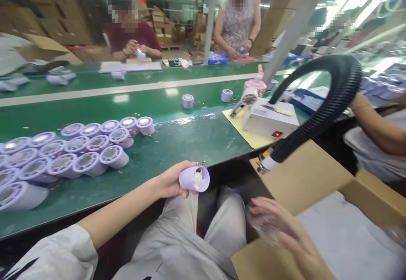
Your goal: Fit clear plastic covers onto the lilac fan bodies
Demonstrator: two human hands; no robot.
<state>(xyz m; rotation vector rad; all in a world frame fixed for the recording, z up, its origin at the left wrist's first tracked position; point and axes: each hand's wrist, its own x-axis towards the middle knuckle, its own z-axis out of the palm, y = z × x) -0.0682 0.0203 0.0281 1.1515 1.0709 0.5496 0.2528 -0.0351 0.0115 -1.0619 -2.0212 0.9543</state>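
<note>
One lilac housing (190, 180) in play, in the left hand (171, 181), in front of the bench's near edge and above the lap. Grip: left fingers and thumb wrapped round the closed-end side, firmly on it. Long axis lies close to level, running left to right across the view. Open mouth points right and somewhat back at the wearer, so the white fan (198, 179) inside shows. Short wires (201, 163) stick up off the top.

Right hand (285, 223) is well apart from it, over the near side of the carton (301, 174), motion-blurred. Something clear (263, 225) is at its fingers; can't tell what it is or whether they're closed on it. White sheet (336, 229) lies inside the carton.

Around: rows of lilac housings (87, 161) fill the left of the green bench (180, 142), tipped with ring-shaped ends up; left forearm passes in front of them. Two single housings sit further back, one (187, 101) left, one (226, 96) right.

Obstructions, right side: grey box (269, 121) with a lit red switch (277, 134), on a yellow sheet (242, 130). Black hose (347, 83) loops up and over from it, its nozzle (267, 162) hanging at the carton flap, above the right hand in view. Pink item (255, 84) behind the box. Co-worker's arm (377, 123) at far right; two more people work across the bench, one in a dark red top (152, 39), one in a patterned top (236, 22).
</note>
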